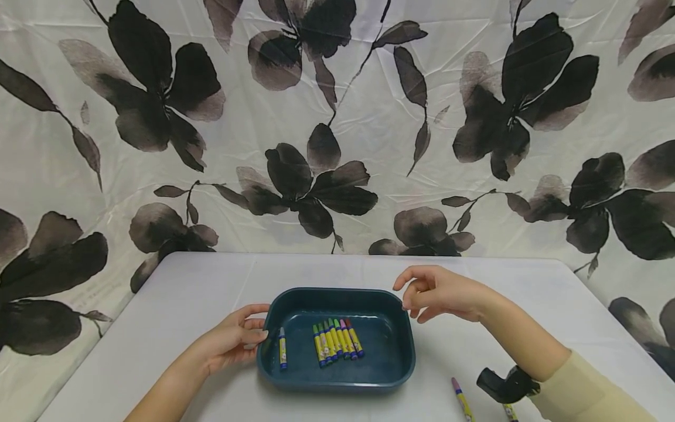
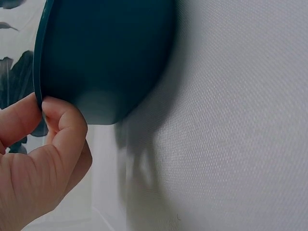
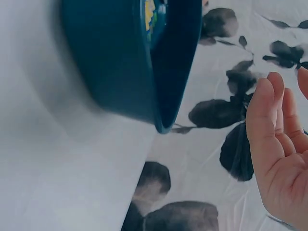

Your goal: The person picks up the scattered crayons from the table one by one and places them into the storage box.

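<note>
A dark teal tray (image 1: 337,387) stands on the white table, its rim raised all round. Inside it, several crayons (image 1: 337,340) in yellow wrappers lie side by side in a row near the middle. One grey-tipped crayon (image 1: 283,349) lies apart at the tray's left end. My left hand (image 1: 237,337) pinches the tray's left rim between thumb and fingers, which the left wrist view shows close up. Above the tray's far right corner, my right hand (image 1: 440,293) hovers with loosely bent fingers and nothing in them. In the right wrist view it stands apart from the tray wall (image 3: 115,62).
On the table right of the tray lies a pink-tipped crayon (image 1: 462,400). Another crayon (image 1: 510,412) lies partly hidden below the black wrist strap (image 1: 506,384). Behind the table (image 1: 211,275) hangs a white cloth (image 1: 227,117) printed with dark flowers.
</note>
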Demonstrator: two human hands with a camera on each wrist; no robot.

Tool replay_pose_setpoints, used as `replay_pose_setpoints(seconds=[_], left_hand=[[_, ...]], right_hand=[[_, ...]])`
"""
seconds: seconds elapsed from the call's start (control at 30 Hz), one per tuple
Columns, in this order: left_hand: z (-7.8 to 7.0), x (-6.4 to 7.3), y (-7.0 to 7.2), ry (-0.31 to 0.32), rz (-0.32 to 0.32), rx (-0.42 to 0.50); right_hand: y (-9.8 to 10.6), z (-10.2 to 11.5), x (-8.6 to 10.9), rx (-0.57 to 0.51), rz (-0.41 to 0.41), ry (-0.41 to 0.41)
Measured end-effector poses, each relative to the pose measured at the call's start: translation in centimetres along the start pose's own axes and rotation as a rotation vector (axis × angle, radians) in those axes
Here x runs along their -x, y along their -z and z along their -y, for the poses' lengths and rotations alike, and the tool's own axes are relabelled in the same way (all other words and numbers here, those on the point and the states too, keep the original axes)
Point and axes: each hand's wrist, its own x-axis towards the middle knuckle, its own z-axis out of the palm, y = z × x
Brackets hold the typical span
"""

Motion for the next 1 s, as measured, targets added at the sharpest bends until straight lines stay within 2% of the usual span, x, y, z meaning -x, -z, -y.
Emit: replay_pose_setpoints(seconds=[0.23, 0.5, 0.77, 1.0], left_hand=[[-0.2, 0.1, 0.3, -0.016, 0.003, -0.013], [-0.3, 0.2, 0.2, -0.009, -0.002, -0.015], [0.0, 0.0, 0.1, 0.002, 0.002, -0.009], [-0.1, 0.0, 0.1, 0.001, 0.007, -0.005]], right_hand=[[0.9, -0.2, 1.5, 0.009, -0.020, 0.008], [1.6, -1.2, 3.6, -0.014, -0.053, -0.030], [3.2, -3.4, 6.0, -0.038, -0.088, -0.058], [5.0, -5.7, 7.7, -0.102, -0.104, -0.106]])
